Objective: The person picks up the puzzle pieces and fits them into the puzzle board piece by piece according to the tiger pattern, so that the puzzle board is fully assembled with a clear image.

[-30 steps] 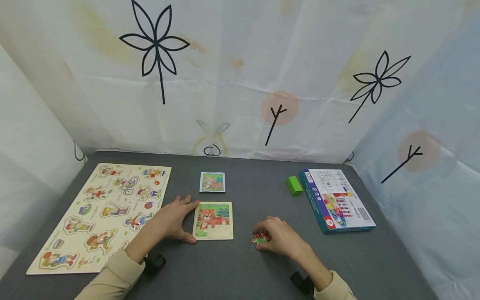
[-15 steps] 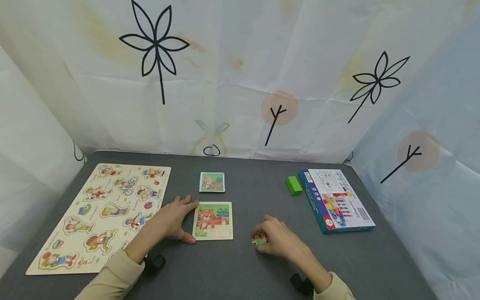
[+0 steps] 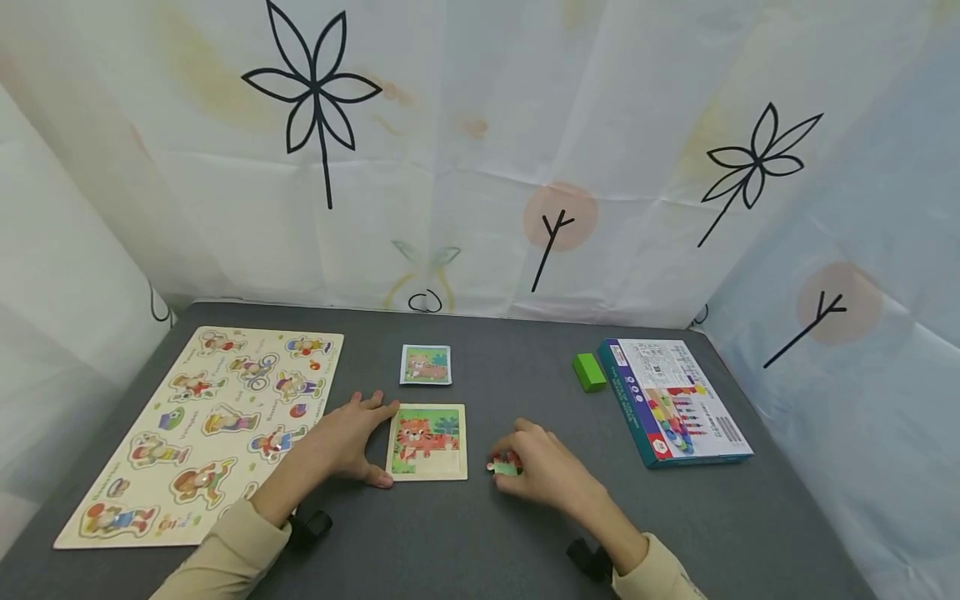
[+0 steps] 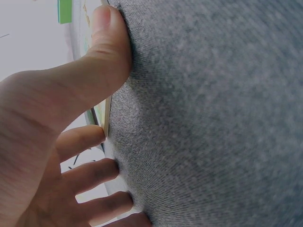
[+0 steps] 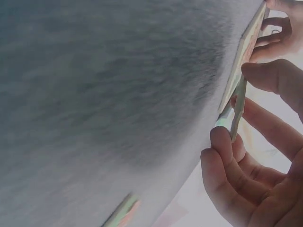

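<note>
My left hand (image 3: 345, 437) rests at the left edge of a small wooden puzzle board (image 3: 393, 475) with a tiger picture. Its fingers are spread; index fingertip and thumb (image 4: 106, 52) touch the board's side at two corners. The board's lower right shows a bare patch. To the right of the board, my right hand (image 3: 547, 467) pinches a puzzle piece (image 3: 506, 467), green and red with knobbed edges. In the right wrist view the piece (image 5: 239, 109) shows edge-on between thumb and fingertips, near the board. Fingers partly hide it in the head view.
A picture card (image 3: 426, 365) lies behind the board. On the left is a large peg-style figure board (image 3: 150, 492), partly under my left forearm. At the back right, a green block (image 3: 588, 372) stands beside a flat printed box (image 3: 678, 400). White printed cloth (image 3: 480, 150) walls the table.
My right hand has moved left and slightly away from me toward the board, carrying the puzzle piece. The left hand stays in place at the board's edge.
</note>
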The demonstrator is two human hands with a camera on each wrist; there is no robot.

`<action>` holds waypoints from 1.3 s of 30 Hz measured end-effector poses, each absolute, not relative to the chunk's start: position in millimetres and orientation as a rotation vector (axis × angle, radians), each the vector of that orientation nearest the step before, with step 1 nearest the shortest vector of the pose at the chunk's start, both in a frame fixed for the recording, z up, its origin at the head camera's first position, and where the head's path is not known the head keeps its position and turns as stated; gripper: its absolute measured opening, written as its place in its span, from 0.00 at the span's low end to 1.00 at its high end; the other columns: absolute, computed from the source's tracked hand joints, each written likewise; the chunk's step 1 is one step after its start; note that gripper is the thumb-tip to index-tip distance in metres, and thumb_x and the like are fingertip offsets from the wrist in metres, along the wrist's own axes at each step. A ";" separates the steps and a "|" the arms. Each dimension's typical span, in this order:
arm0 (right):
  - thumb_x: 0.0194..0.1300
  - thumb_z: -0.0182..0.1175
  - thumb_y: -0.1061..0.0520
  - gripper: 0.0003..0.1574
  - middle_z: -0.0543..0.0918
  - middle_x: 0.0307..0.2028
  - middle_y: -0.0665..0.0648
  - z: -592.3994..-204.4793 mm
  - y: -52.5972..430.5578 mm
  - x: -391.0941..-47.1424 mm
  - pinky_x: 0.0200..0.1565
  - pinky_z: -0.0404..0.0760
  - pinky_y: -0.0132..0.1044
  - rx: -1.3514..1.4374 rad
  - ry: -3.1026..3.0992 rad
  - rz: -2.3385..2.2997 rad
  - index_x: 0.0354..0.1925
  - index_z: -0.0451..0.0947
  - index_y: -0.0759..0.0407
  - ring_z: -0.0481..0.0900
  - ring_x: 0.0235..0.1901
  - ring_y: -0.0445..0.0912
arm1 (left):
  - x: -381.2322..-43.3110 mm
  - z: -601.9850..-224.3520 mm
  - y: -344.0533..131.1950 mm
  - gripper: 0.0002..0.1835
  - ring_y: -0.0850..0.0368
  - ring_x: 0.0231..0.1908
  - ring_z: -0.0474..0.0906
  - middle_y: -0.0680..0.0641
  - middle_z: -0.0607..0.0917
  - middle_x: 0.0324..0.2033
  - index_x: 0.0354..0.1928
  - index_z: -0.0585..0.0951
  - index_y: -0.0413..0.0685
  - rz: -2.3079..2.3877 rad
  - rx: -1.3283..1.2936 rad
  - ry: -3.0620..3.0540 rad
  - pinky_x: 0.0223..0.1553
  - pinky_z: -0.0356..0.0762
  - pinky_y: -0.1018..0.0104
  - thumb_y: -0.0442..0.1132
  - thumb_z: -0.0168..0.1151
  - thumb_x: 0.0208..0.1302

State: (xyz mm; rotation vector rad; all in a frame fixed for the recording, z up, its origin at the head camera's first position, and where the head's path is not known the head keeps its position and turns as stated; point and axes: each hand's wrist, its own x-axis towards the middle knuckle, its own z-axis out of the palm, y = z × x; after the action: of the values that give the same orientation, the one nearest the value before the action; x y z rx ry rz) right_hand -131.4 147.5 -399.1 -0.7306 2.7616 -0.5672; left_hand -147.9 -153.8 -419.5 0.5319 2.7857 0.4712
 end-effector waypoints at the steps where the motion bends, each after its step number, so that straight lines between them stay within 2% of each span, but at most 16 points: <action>1: 0.58 0.72 0.57 0.14 0.76 0.31 0.52 -398.5 144.1 -132.5 0.26 0.64 0.28 -0.743 2.771 -0.565 0.45 0.90 0.57 0.68 0.28 0.41 | -148.0 -419.2 -153.5 0.59 0.19 0.72 0.60 0.28 0.67 0.73 0.73 0.71 0.43 0.469 0.534 2.788 0.67 0.66 0.28 0.60 0.85 0.39; 9: 0.59 0.72 0.53 0.17 0.75 0.29 0.52 -397.7 111.4 -138.4 0.22 0.58 0.29 -0.820 2.812 -0.561 0.47 0.90 0.54 0.63 0.24 0.39 | -148.5 -418.5 -152.7 0.59 0.19 0.71 0.60 0.28 0.67 0.73 0.73 0.71 0.43 0.463 0.533 2.790 0.67 0.66 0.28 0.60 0.85 0.38; 20: 0.60 0.74 0.49 0.16 0.73 0.29 0.46 -407.4 64.7 -139.1 0.20 0.60 0.28 -0.916 2.825 -0.442 0.47 0.89 0.48 0.61 0.22 0.36 | -146.1 -417.5 -151.8 0.59 0.18 0.70 0.62 0.27 0.68 0.72 0.72 0.72 0.41 0.482 0.546 2.805 0.65 0.68 0.29 0.60 0.86 0.38; 29: 0.62 0.73 0.49 0.15 0.75 0.30 0.46 -408.7 57.9 -137.9 0.21 0.62 0.28 -0.915 2.841 -0.371 0.48 0.89 0.45 0.62 0.23 0.36 | -144.8 -417.9 -152.3 0.59 0.18 0.70 0.63 0.27 0.69 0.71 0.72 0.72 0.41 0.484 0.548 2.823 0.65 0.69 0.30 0.59 0.86 0.37; 35: 0.63 0.73 0.51 0.13 0.81 0.33 0.49 -410.0 56.8 -137.5 0.22 0.65 0.27 -0.926 2.817 -0.398 0.47 0.90 0.48 0.64 0.24 0.35 | -144.8 -418.0 -152.7 0.59 0.18 0.69 0.63 0.27 0.70 0.71 0.71 0.72 0.41 0.481 0.554 2.827 0.65 0.70 0.30 0.59 0.86 0.37; 39: 0.63 0.73 0.51 0.13 0.81 0.33 0.49 -410.2 56.6 -136.8 0.22 0.65 0.28 -0.910 2.821 -0.401 0.47 0.89 0.48 0.65 0.24 0.35 | -144.7 -417.8 -152.7 0.59 0.18 0.69 0.63 0.27 0.69 0.71 0.71 0.72 0.41 0.474 0.554 2.824 0.65 0.70 0.30 0.60 0.86 0.37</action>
State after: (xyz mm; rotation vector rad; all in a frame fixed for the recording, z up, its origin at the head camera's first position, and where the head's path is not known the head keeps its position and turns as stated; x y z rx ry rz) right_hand -136.8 56.6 -410.2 -0.9099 2.8213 -0.4010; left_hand -144.7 -152.7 -417.8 0.5543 2.8240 0.4742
